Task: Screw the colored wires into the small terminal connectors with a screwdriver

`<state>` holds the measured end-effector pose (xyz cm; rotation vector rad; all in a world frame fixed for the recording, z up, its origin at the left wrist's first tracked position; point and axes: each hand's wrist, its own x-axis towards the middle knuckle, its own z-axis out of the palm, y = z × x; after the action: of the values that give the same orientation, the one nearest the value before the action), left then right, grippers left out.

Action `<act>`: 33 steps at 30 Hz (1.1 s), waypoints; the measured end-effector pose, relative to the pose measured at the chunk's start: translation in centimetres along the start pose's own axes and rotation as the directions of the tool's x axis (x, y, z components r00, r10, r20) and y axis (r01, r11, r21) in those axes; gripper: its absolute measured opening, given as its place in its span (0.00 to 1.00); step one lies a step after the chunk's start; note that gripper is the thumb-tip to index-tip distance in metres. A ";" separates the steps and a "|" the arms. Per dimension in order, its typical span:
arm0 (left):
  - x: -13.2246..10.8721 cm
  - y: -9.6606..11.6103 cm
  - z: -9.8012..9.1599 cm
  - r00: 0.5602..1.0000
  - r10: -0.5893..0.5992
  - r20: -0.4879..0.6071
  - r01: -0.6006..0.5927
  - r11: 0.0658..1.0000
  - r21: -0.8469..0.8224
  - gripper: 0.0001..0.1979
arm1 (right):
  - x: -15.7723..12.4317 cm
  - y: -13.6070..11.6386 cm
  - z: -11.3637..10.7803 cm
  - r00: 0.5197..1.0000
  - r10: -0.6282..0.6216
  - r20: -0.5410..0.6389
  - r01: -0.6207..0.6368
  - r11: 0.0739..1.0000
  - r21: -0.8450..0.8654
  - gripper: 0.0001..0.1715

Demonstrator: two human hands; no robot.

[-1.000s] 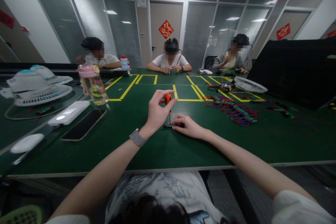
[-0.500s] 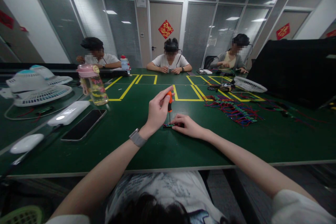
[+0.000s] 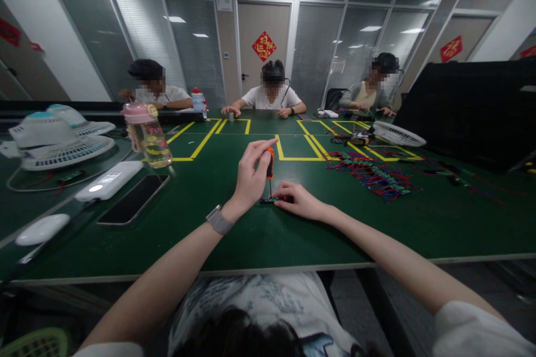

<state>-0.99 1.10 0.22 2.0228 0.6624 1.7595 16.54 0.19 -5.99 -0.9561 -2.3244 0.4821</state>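
Note:
My left hand [image 3: 252,174] grips an orange and black screwdriver [image 3: 270,165] by its handle, thumb on the near side. The screwdriver stands upright, its thin shaft pointing down at a small green circuit board [image 3: 268,200] on the green table. Whether the tip sits in a screw is too small to tell. With its fingertips, my right hand [image 3: 299,201] pinches the board's right end against the tabletop. The fingers cover that end of the board.
A phone [image 3: 134,199], a white power strip [image 3: 109,181] and a pink-lidded bottle [image 3: 147,136] lie or stand left, beyond them white fans [image 3: 62,139]. Rightward lie several wired boards [image 3: 372,173] and a black screen [image 3: 473,117]. Several people sit across the table [image 3: 234,245].
The screwdriver handle has turned slightly in my left hand. My right hand stays on the board. Across the table, the middle person's hand has moved a small object to the left.

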 end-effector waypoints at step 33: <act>-0.2 -0.1 0.4 0.994 -0.099 0.053 0.107 0.979 -0.174 0.17 | 0.0 0.0 0.0 1.000 0.001 -0.001 -0.001 1.000 -0.005 0.12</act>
<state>-0.59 1.07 -0.06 1.8682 0.5657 1.6481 16.57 0.17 -5.95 -0.9594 -2.3252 0.4755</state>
